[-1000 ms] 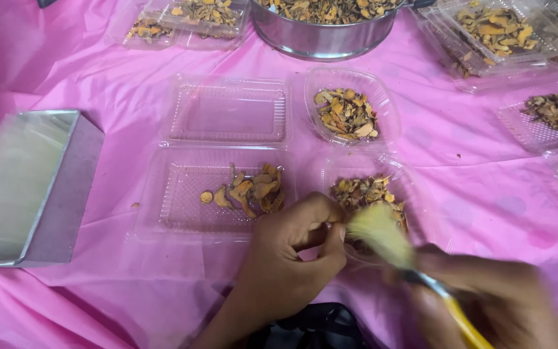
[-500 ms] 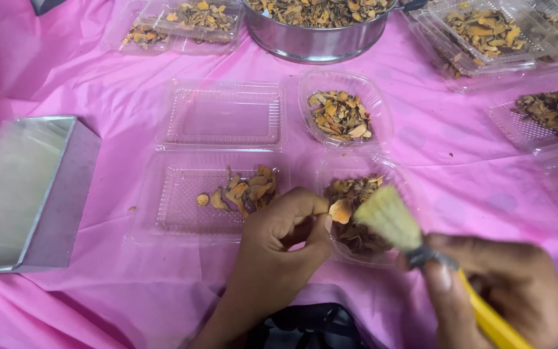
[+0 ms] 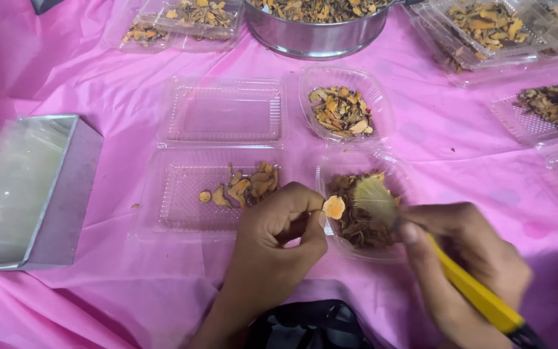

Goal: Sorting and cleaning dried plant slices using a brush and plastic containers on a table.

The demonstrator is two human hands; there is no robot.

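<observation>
My left hand (image 3: pixel 278 236) pinches a small round orange dried slice (image 3: pixel 334 207) between thumb and fingertips, just over the near rim of a clear oval tub (image 3: pixel 395 174) of brown dried pieces. My right hand (image 3: pixel 469 258) grips a yellow-handled brush (image 3: pixel 479 294); its pale bristles (image 3: pixel 372 197) hover over the tub beside the slice. Left of the hands lies an open clear clamshell tray (image 3: pixel 175 207) holding several orange-brown slices (image 3: pixel 243 187).
A second oval tub (image 3: pixel 382 103) of dried pieces sits behind. A steel bowl (image 3: pixel 318 35) and more filled clear trays (image 3: pixel 485 32) line the back. A metal box (image 3: pixel 66 194) stands at left. Pink cloth (image 3: pixel 124 103) covers the table.
My left hand lifted the orange slice clear of the tub's pieces. The brush in my right hand shifted slightly left and up toward the slice.
</observation>
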